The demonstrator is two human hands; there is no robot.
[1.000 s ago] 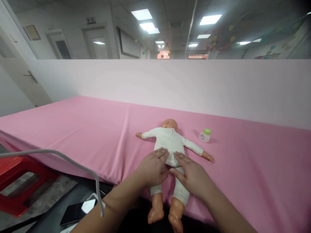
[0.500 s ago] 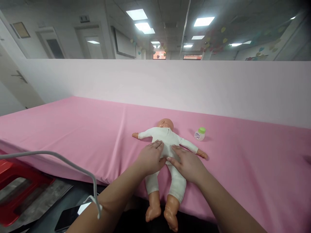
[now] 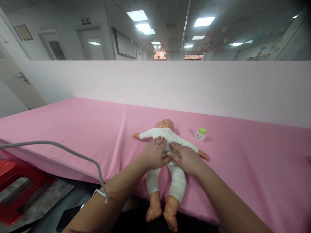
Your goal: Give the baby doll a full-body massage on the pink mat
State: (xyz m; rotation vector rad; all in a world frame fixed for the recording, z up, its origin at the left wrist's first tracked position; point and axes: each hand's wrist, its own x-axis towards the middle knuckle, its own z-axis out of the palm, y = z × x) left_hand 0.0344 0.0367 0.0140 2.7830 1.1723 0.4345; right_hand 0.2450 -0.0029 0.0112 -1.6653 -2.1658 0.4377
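Note:
A baby doll (image 3: 178, 183) with a white cloth body lies on the pink sheet, its head away from me and its bare feet toward me. My left hand (image 3: 155, 152) rests on the left side of the doll's belly, fingers stretched out. On the belly's right side lies my right hand (image 3: 186, 157), also flat with fingers extended. The two thumbs point at each other and come close together over the middle. To the right of the doll's head stands a small clear jar (image 3: 200, 134) with a green lid, touched by neither hand.
The pink-covered table (image 3: 92, 129) runs along a white wall (image 3: 157, 84) with glass above it. A grey cable (image 3: 73, 152) hangs across my left forearm. At the lower left are a red plastic stool (image 3: 21, 187) and a dark phone (image 3: 68, 216).
Both hands have slid slightly up the doll's belly toward its chest. The cable by my left arm has shifted to the right and up. Doll and jar stay in place.

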